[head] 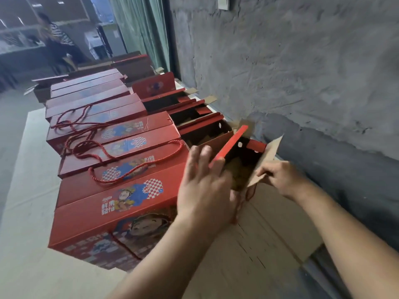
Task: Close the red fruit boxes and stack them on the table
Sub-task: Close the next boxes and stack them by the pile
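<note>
Two hands at an open red fruit box

The left hand point(205, 186) presses a red flap point(232, 145) of the open box point(239, 169); the right hand point(280, 180) pinches its brown flap point(267, 160), beside closed boxes point(112, 160).

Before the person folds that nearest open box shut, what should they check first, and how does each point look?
1. Left hand on the red flap: ok, fingers rest against its near end.
2. Right hand on the brown flap: ok, pinching its lower edge.
3. Open box interior free for the flaps: cannot tell, it is dark inside.
4. Rope handle clear of the opening: cannot tell, only a red loop shows below the flap.
5. Neighbouring closed box out of the way: ok, it sits shut beside the open one.
</note>
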